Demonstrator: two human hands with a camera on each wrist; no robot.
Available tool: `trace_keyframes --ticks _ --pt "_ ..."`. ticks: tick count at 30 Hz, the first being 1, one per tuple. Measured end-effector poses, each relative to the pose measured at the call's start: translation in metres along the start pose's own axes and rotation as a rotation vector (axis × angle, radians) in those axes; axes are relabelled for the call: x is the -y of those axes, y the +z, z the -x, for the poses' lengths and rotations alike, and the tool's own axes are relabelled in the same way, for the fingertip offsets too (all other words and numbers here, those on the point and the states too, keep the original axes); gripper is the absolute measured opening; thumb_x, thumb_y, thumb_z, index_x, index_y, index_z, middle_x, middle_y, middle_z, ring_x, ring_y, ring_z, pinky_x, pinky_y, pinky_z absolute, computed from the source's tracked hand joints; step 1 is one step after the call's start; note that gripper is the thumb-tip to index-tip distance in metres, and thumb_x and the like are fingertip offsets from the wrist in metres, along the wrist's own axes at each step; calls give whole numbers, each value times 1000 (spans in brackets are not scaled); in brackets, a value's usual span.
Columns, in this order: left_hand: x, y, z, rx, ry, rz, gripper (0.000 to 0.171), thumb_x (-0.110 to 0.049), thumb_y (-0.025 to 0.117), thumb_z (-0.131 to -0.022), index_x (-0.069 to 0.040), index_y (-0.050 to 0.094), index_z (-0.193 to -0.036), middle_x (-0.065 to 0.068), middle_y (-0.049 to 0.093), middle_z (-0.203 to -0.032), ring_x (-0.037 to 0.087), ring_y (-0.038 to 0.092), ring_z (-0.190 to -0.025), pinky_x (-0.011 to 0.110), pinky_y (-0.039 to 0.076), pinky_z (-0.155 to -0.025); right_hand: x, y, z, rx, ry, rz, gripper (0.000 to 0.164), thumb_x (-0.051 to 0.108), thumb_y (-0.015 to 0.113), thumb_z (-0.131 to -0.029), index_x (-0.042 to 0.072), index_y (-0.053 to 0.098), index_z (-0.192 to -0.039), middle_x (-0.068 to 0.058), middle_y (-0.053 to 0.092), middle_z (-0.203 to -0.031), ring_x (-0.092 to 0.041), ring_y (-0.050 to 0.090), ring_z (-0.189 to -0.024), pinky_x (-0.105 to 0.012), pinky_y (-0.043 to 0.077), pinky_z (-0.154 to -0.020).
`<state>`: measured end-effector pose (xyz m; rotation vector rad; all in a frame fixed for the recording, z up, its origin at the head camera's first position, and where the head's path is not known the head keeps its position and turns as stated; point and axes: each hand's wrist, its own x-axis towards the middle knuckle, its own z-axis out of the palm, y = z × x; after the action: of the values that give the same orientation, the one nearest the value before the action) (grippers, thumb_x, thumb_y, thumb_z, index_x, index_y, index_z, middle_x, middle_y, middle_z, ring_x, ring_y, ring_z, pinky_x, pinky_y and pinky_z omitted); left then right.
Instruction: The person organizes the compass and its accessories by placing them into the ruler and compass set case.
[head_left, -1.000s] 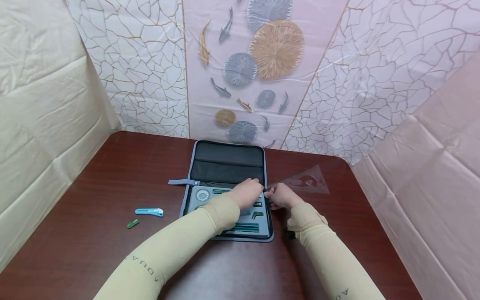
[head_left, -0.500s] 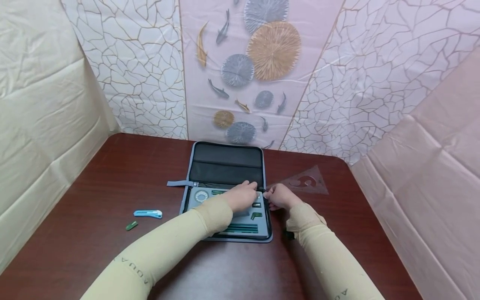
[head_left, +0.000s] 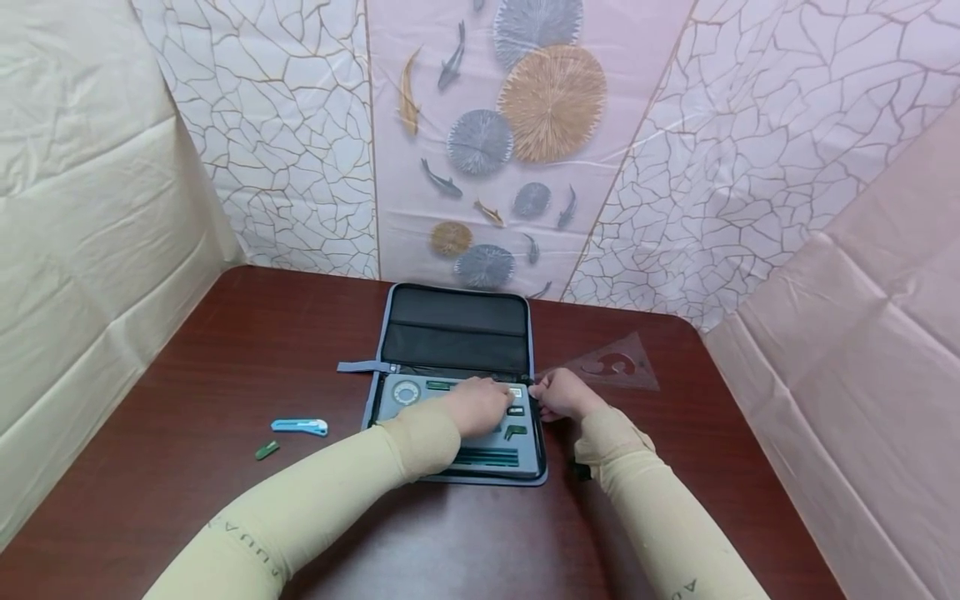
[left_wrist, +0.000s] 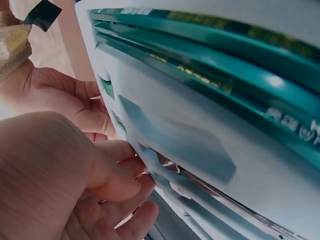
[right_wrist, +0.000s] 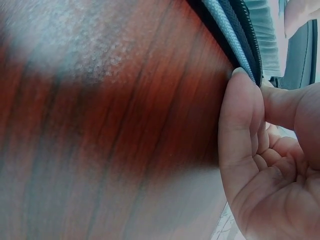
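A zip-up drawing-set case [head_left: 455, 325] lies open on the table, its dark lid folded back. Its pale grey tray [head_left: 527, 452] holds green pencils [head_left: 486, 457], a round white dial-like piece [head_left: 407, 392] and small green pieces. My left hand [head_left: 478, 407] lies over the tray, index fingertip at a small white piece in the upper right slot. Close up, its bent fingers [left_wrist: 131, 172] touch the tray edge beside a slim metal tool [left_wrist: 220, 192] in its slot. My right hand [head_left: 564, 393] pinches the case's zipped right edge [right_wrist: 250, 45] between thumb and index finger.
Right of the case lies a clear set square [head_left: 637, 367] with a curved cutout. To the left are a light blue utility knife [head_left: 300, 427] and a small green piece [head_left: 267, 450]. A blue strap [head_left: 363, 367] sticks out from the case. Patterned cloth hangs behind the table.
My left hand has drawn back from the tray's upper right corner, down and leftward, uncovering the small white piece. The right hand keeps its pinch on the case edge.
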<state>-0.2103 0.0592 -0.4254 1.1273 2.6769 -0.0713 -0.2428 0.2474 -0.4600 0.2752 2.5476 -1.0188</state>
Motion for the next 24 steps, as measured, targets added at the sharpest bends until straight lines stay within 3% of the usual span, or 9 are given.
trace_keyframes --ticks 5,9,12,17,21,24 --pt "9 8 1 0 25 57 39 -13 44 -103 -14 50 -142 2 44 -147 16 40 -134 34 31 -109 0 3 -4 2 9 -3 25 16 58 -99 0 59 -79 -12 61 -79 -20 60 -65 -32 55 -59" --pt "17 9 12 -13 58 111 38 -10 53 -98 -15 56 -136 1 57 -133 14 51 -122 32 37 -104 0 5 -4 4 13 -2 26 16 59 -98 2 57 -77 -12 61 -80 -20 60 -66 -32 55 -59" --pt "22 8 25 -11 47 164 38 -8 54 -96 -16 59 -133 -1 61 -125 13 55 -115 32 41 -100 1 5 -3 9 5 -4 31 16 58 -99 5 52 -71 -12 59 -78 -20 59 -65 -33 55 -59" --pt "38 8 51 -21 26 245 41 -7 48 -98 -14 55 -138 0 56 -136 13 49 -125 33 39 -103 2 3 1 13 -10 -3 35 16 57 -99 8 47 -67 -12 58 -77 -20 59 -64 -33 56 -60" --pt "55 10 73 -73 33 255 36 -11 50 -99 -10 58 -134 3 59 -131 15 54 -120 35 44 -98 2 2 4 11 -23 0 33 15 57 -99 6 50 -69 -12 58 -78 -21 59 -65 -33 56 -60" --pt "68 9 89 -87 1 245 36 -15 58 -97 -8 59 -132 4 60 -129 16 56 -117 35 46 -95 3 1 6 5 -23 -4 31 15 57 -99 5 51 -70 -13 58 -80 -21 59 -65 -33 56 -60"
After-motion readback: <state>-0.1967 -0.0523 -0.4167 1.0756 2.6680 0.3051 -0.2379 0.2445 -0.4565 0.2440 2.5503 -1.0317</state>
